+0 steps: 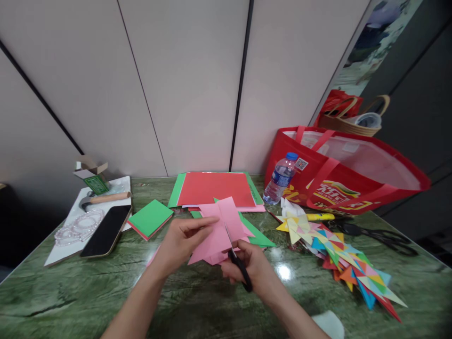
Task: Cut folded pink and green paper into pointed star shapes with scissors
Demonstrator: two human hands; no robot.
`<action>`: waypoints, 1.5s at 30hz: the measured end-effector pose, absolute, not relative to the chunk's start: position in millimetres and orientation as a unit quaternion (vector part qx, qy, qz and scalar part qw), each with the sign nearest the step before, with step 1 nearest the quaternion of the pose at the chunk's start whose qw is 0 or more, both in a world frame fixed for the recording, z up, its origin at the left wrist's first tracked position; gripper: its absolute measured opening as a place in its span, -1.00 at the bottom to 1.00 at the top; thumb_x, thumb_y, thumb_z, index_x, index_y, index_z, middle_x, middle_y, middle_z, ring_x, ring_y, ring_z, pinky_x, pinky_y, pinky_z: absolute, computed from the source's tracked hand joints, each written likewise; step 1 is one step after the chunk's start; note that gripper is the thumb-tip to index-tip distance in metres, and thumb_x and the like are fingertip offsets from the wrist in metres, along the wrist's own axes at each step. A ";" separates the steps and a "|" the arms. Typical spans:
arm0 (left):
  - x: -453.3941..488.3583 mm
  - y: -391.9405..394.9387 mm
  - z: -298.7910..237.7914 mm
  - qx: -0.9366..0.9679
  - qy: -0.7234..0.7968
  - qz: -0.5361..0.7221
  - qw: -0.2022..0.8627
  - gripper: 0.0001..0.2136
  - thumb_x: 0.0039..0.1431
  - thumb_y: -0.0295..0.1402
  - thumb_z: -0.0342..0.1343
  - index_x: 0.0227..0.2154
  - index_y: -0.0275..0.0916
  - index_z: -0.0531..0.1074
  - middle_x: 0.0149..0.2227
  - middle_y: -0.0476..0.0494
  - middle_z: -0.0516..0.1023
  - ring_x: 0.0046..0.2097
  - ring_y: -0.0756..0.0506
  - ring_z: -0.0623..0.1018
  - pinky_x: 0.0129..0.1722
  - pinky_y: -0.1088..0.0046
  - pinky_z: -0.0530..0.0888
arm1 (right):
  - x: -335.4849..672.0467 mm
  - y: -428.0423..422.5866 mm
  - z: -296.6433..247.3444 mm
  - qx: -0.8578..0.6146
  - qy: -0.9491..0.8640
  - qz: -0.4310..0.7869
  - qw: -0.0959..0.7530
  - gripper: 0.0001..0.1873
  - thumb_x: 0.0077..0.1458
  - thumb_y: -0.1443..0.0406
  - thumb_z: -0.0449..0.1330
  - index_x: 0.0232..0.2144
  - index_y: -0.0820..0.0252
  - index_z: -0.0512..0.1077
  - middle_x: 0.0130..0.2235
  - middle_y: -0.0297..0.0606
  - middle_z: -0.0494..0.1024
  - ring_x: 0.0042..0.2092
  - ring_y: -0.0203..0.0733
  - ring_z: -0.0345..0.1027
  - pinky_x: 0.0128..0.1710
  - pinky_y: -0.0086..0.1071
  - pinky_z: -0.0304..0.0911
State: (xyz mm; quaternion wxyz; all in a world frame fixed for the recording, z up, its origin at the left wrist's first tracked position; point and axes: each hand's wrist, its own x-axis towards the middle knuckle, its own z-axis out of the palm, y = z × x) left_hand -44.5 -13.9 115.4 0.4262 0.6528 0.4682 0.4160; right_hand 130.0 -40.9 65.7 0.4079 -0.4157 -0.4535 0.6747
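While steadying pink paper (215, 241) with the left hand (181, 242), found bringing black-handled scissors (241, 270) onto it with the right hand (251, 260). Located the paper at the middle of the green table (278, 306), above green paper (261, 234) and in front of a red sheet (221, 188). Cannot tell whether lifted clear of the pieces beneath or resting on them.

Recorded on the left: thumb and forefinger stretched forward and close together, with hold of the paper near its upper left part. Recorded on the right: fingers curled in around the scissor handles, nearly closed. Cannot tell from this view how wide the blades stand. Noted blade tips pointing away from the body, up the pink paper.

Judged as a cutting step; advised as follows. Feed the paper with the left hand rather than chasing the line with the scissors. Grip close beside the cut, but well out of the blades' path. Stretch the paper lightly, so as to prevent buckling. Cut deep in the blades, and stop short of full closure to avoid a ragged edge. Check underneath for stray pink or green pieces before each stroke; likely to be nicked otherwise. Turn the paper, not the wrist, at any corner.

Logged to the right, well apart from the cutting: folded colored paper pieces (348, 263) and a water bottle (279, 181).
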 end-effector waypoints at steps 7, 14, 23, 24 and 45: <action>-36.9 -17.7 123.7 0.643 0.473 0.396 0.455 -0.80 0.00 -0.39 0.16 -0.28 -0.20 0.57 -0.30 -0.13 0.63 -0.37 -0.05 0.54 -0.42 0.53 0.44 | 131.2 -41.1 64.4 -0.385 -0.466 0.674 0.424 -0.49 -0.44 0.25 0.46 -0.38 0.25 0.36 -0.55 -0.42 0.43 -0.53 -0.34 0.23 -0.55 -0.51 0.12; -36.2 -18.3 124.4 0.635 0.476 0.397 0.462 -0.80 -0.03 -0.39 0.17 -0.30 -0.20 0.58 -0.32 -0.14 0.63 -0.38 -0.07 0.53 -0.44 0.50 0.44 | 131.1 -40.5 64.3 -0.377 -0.470 0.678 0.421 -0.50 -0.42 0.21 0.45 -0.38 0.24 0.36 -0.55 -0.42 0.39 -0.53 -0.35 0.18 -0.54 -0.50 0.08; -35.9 -17.8 126.3 0.636 0.478 0.394 0.461 -0.79 -0.02 -0.39 0.16 -0.29 -0.21 0.58 -0.35 -0.13 0.63 -0.41 -0.04 0.50 -0.49 0.55 0.38 | 131.3 -40.1 60.0 -0.388 -0.487 0.660 0.420 -0.57 -0.35 0.18 0.41 -0.43 0.24 0.34 -0.60 -0.45 0.38 -0.60 -0.38 0.15 -0.63 -0.53 0.09; -35.9 -18.0 126.4 0.636 0.476 0.394 0.462 -0.79 -0.02 -0.39 0.16 -0.29 -0.22 0.58 -0.35 -0.13 0.63 -0.41 -0.04 0.50 -0.49 0.55 0.38 | 131.1 -40.3 60.3 -0.393 -0.490 0.657 0.417 -0.56 -0.35 0.16 0.41 -0.43 0.24 0.34 -0.61 -0.44 0.39 -0.61 -0.38 0.16 -0.64 -0.52 0.09; -30.0 -15.8 119.8 0.610 0.518 0.403 0.445 -0.70 0.03 -0.19 0.08 -0.65 -0.30 0.41 -0.66 0.06 0.25 -0.57 0.05 0.23 -0.60 0.56 0.19 | 127.0 -43.6 68.9 -0.392 -0.501 0.665 0.392 -0.55 -0.34 0.12 0.38 -0.43 0.25 0.35 -0.62 -0.43 0.37 -0.63 -0.39 0.15 -0.65 -0.51 0.08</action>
